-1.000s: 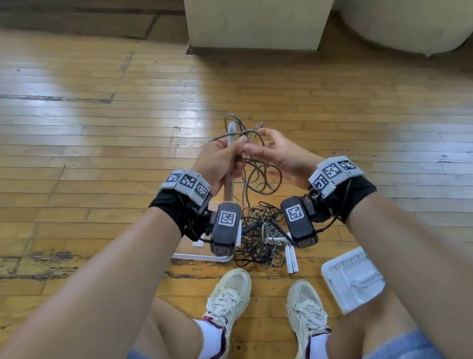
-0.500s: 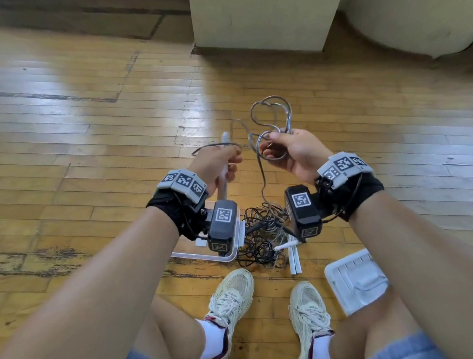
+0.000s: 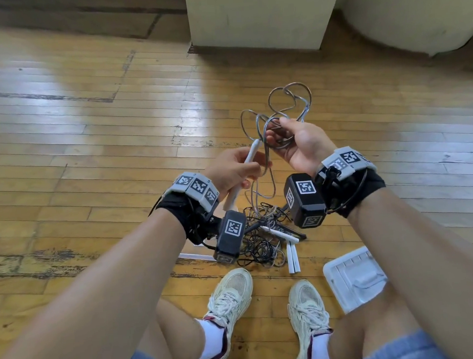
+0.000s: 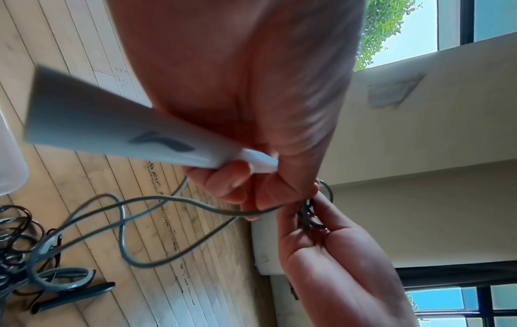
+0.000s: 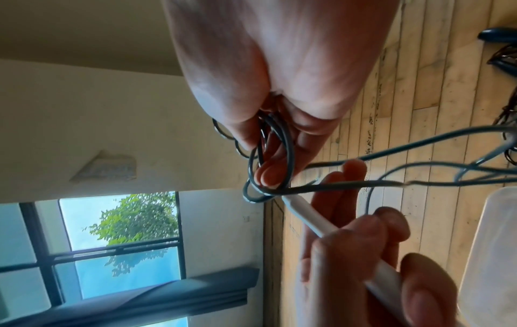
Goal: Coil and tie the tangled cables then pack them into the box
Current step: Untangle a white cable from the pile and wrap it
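My left hand (image 3: pixel 233 172) grips a white handle (image 3: pixel 249 157) whose tip points up toward my right hand (image 3: pixel 300 143). A grey cable (image 3: pixel 288 98) runs from that tip. My right hand holds several loops of it, which stand up above the fingers. The right wrist view shows the loops (image 5: pixel 288 143) round the curled fingers (image 5: pixel 268 174) and the handle tip (image 5: pixel 296 210) just below them. More grey cable (image 4: pixel 167 199) hangs down to the tangled pile (image 3: pixel 262 234) of black cables on the floor. A clear box (image 3: pixel 193 256) lies mostly hidden behind my left wrist.
A white lid (image 3: pixel 353 277) lies on the wooden floor by my right knee. Two white sticks (image 3: pixel 292 257) and a black clip (image 4: pixel 72 296) lie at the pile. My shoes (image 3: pixel 231 307) are just before it. A cream pillar (image 3: pixel 259 13) stands beyond.
The hands, joined a second ago, have parted. My right hand lifted the grey loops up and to the right. My left hand tilted the white handle toward it.
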{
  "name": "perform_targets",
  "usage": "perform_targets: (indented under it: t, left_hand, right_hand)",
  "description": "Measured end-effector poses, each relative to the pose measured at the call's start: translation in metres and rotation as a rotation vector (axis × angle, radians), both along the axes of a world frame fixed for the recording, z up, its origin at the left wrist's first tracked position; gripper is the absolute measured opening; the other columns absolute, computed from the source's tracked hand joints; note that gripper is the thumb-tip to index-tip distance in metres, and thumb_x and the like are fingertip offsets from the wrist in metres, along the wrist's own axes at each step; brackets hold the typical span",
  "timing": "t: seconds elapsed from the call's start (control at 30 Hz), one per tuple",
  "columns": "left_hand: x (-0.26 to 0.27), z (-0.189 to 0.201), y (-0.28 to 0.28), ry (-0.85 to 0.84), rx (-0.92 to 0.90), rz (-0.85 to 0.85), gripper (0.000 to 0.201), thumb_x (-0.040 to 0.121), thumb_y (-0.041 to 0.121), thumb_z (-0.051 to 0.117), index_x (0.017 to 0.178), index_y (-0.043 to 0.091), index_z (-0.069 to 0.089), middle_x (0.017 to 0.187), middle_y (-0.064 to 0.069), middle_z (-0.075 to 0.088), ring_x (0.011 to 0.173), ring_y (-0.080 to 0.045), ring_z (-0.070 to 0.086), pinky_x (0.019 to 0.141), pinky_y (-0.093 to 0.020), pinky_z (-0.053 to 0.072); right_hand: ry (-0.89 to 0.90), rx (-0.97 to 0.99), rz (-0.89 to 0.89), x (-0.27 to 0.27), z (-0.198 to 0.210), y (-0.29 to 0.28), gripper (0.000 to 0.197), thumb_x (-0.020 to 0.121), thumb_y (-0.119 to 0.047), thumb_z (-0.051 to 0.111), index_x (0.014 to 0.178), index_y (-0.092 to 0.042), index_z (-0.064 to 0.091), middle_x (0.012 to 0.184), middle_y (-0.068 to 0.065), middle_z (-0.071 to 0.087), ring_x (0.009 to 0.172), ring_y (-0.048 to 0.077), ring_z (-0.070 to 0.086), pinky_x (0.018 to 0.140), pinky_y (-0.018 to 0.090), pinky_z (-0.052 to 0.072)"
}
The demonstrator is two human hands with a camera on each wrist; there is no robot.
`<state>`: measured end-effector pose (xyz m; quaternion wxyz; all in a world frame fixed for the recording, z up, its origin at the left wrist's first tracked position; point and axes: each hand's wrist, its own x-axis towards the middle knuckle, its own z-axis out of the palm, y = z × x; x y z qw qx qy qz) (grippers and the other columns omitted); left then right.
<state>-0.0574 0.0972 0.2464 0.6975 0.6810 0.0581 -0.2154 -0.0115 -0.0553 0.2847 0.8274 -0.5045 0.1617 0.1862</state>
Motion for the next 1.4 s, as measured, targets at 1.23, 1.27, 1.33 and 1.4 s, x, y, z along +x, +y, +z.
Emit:
perform_targets:
  t: [1.23, 1.27, 1.33, 1.4]
  left_hand:
    - [0.005, 0.01, 0.0, 0.036, 0.022, 0.034, 0.013, 0.096, 0.018, 0.061, 0.094, 0.007, 0.068, 0.094, -0.01, 0.07, 0.061, -0.012, 0.051, 0.045, -0.018, 0.041]
    - [0.004, 0.01, -0.003, 0.016, 0.019, 0.002, 0.008, 0.095, 0.015, 0.062, 0.095, 0.009, 0.068, 0.09, -0.008, 0.07, 0.059, -0.01, 0.051, 0.044, -0.018, 0.041]
    - [0.004, 0.007, -0.005, -0.04, 0.078, -0.025, 0.003, 0.092, 0.01, 0.066, 0.094, 0.009, 0.068, 0.087, -0.008, 0.07, 0.06, -0.01, 0.052, 0.047, -0.019, 0.042]
    - [0.004, 0.003, -0.006, -0.077, 0.119, -0.031, 0.003, 0.091, 0.008, 0.067, 0.089, 0.007, 0.069, 0.083, -0.009, 0.071, 0.062, -0.012, 0.055, 0.05, -0.021, 0.045]
  right_hand:
    - [-0.096, -0.238, 0.221, -0.011, -0.002, -0.013, 0.023, 0.104, -0.016, 0.049, 0.094, 0.0, 0.061, 0.09, 0.015, 0.068, 0.081, 0.023, 0.07, 0.072, 0.032, 0.062]
    - [-0.095, -0.185, 0.166, -0.009, -0.001, -0.014, 0.023, 0.105, -0.016, 0.047, 0.095, 0.0, 0.06, 0.089, 0.014, 0.068, 0.081, 0.023, 0.069, 0.073, 0.031, 0.062]
    - [-0.094, -0.07, 0.061, -0.006, 0.002, -0.017, 0.022, 0.106, -0.015, 0.045, 0.096, -0.001, 0.058, 0.087, 0.013, 0.067, 0.081, 0.022, 0.069, 0.074, 0.031, 0.061]
    - [-0.095, 0.042, -0.009, -0.002, 0.003, -0.02, 0.023, 0.107, -0.014, 0.042, 0.096, 0.0, 0.058, 0.086, 0.013, 0.067, 0.081, 0.023, 0.069, 0.076, 0.031, 0.061]
